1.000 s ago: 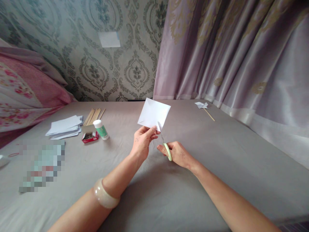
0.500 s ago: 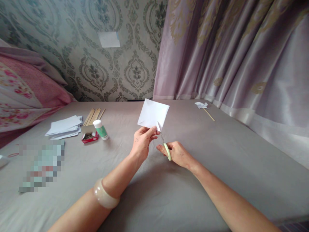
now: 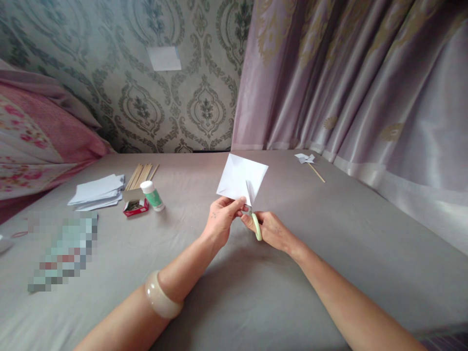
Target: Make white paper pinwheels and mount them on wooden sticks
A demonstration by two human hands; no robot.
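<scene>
A square white sheet of paper [image 3: 237, 178] is held up in front of me, pinched at its lower corner by my left hand [image 3: 222, 219]. My right hand [image 3: 272, 229] grips a pair of scissors [image 3: 257, 227] with pale green handles. One blade lies over the face of the sheet, pointing up from the lower corner toward the middle; the other blade is hidden behind the paper. The fingertips of both hands are close together just below that corner.
On the left are a stack of white paper [image 3: 97, 191], wooden sticks [image 3: 141, 175], a small red box [image 3: 135, 207] of small dark pieces and a green-and-white bottle [image 3: 152, 196]. A paper pinwheel [image 3: 305, 159] on a stick lies back right. A pixelated patch covers something front left.
The paper and my left hand have shifted right and slightly down. The scissor blades now reach further into the sheet, and my hands are closer together.
</scene>
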